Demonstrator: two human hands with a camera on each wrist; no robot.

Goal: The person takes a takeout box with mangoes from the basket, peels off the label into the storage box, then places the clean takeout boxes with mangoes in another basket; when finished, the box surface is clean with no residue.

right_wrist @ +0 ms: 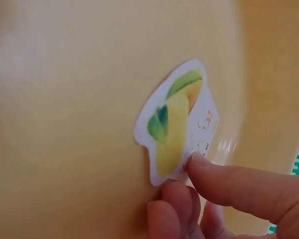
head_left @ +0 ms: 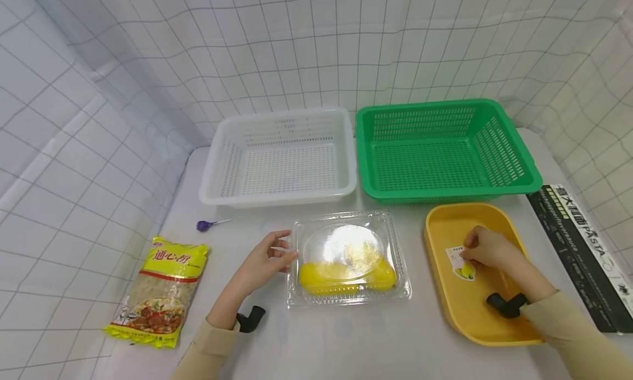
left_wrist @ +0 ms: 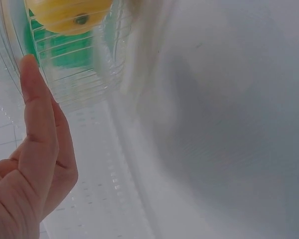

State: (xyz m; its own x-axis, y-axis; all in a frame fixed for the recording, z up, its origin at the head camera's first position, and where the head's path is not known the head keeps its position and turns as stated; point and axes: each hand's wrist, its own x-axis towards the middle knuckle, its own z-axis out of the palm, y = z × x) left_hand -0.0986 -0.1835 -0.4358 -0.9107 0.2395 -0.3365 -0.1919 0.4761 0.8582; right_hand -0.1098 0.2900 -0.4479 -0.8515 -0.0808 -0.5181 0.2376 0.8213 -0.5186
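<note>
A clear plastic clamshell box (head_left: 350, 295) with yellow fruit (head_left: 321, 278) inside stands at the middle of the table, its lid down. At its left edge is my left hand (head_left: 262, 263), fingers fairly straight and fingertips right at the plastic rim. The left wrist view shows the box's ribbed side and the dark stem spot on one fruit (left_wrist: 72, 15). My right hand (head_left: 492, 251) reaches into a yellow tray (head_left: 494, 330). Between thumb and fingers it pinches a small white cut-out label (right_wrist: 177, 134) printed with yellow fruit and green leaves.
A white basket (head_left: 277, 196) and a green basket (head_left: 450, 193) stand side by side at the back. On the left lie a purple lollipop (head_left: 204, 225) and a yellow food bag (head_left: 165, 295). A black pasta box (head_left: 578, 253) lies at the far right.
</note>
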